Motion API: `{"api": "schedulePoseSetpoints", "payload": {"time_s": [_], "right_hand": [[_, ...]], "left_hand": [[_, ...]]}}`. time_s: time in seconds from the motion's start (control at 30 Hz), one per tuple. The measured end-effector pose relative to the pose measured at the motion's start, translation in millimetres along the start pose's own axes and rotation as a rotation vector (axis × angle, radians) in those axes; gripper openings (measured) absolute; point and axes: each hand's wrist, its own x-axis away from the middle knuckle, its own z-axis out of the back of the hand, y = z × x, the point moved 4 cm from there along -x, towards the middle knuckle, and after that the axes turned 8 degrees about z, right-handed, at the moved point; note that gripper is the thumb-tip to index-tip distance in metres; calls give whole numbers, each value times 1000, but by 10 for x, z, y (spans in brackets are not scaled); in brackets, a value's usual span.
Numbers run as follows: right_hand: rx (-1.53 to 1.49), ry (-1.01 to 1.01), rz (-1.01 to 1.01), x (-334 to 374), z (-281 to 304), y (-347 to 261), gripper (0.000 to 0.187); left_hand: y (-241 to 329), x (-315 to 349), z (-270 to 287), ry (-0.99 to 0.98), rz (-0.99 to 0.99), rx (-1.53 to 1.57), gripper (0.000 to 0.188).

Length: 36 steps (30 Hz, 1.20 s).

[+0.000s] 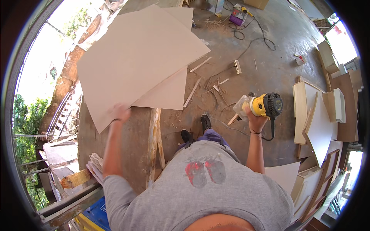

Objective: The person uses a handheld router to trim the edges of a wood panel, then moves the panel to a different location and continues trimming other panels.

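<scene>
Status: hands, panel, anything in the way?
Left hand, blurred, at upper panel. Right hand gripping yellow-black router. Upper panel overlaps lower panel. Thin strips on floor.

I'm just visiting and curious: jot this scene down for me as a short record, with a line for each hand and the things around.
Left hand: blurred, at the lower edge of the top sheet; grip unclear
Right hand: closed around a yellow-and-black power tool, held up off the floor
Sheets: large, flat, pale; the top sheet partly covers a lower sheet
On the floor: thin pale strip, white power strip, purple-and-white box
Right side: pale panels
Clothing: grey shirt, dark shoes
</scene>
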Motion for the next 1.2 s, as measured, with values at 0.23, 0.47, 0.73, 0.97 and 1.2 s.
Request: {"api": "schedulePoseSetpoints", "payload": {"time_s": [0.23, 0.47, 0.73, 0.97, 1.2], "right_hand": [[30, -24, -31, -85, -4, 75, 58], [23, 48, -32, -54, 577, 403, 70], [119, 251, -118, -234, 1264, 608, 68], [157, 271, -137, -466, 1244, 796, 67], [-6, 175, -56, -910, 626, 1000, 72]], "left_hand": [[2845, -333, 40, 235, -474, 298, 78], [4031, -1224, 205, 298, -416, -27, 87], [4175, -1529, -32, 266, -367, 44, 63], [3716, -479, -250, 231, -587, 83, 68], [3026, 589, -379, 46, -709, 262, 75]]}}
